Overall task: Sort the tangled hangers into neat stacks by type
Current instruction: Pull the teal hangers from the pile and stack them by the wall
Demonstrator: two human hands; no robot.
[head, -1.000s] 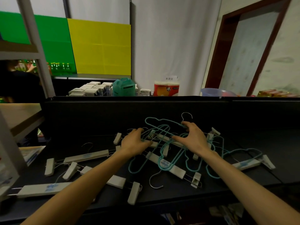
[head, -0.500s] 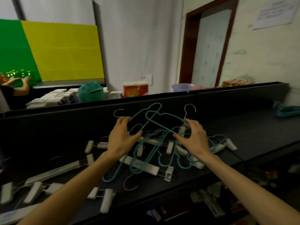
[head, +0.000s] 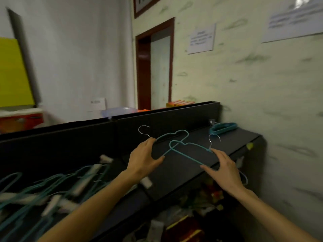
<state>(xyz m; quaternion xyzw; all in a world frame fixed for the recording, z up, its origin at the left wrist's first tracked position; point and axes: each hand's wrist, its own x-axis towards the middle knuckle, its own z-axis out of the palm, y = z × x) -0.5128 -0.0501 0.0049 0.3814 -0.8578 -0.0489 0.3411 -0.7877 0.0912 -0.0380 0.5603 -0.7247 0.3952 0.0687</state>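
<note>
The black shelf [head: 183,165] ran from lower left to the right wall, backed by a low black panel [head: 166,116]. On its left part lay the tangled heap of hangers [head: 49,189], teal wire hangers mixed with white clip hangers (blurred, so individual pieces could not be separated). At the far right end of the shelf, against the wall, sat a stack of teal hangers [head: 222,128], well apart from both hands.

Both hands were raised over the bare middle of the shelf, each holding one teal wire hanger. The left hand [head: 142,158] gripped the left teal hanger [head: 174,135] near the base of its metal hook: the fingertips closed over the wire from above and the thumb pressed from below, so the fingers were clamped on the wire. The hook rose just above the fingertips, and the frame extended up and to the right of the hand.

The right hand [head: 225,169] held the right teal hanger [head: 188,155]. Its forefinger touched the wire just below the metal hook and its thumb met the lower bar, the fingers spread apart along the frame yet gripping it. The frame extended leftward from the fingers.

The two hangers crossed each other between the hands; whether they were hooked together could not be determined.
</note>
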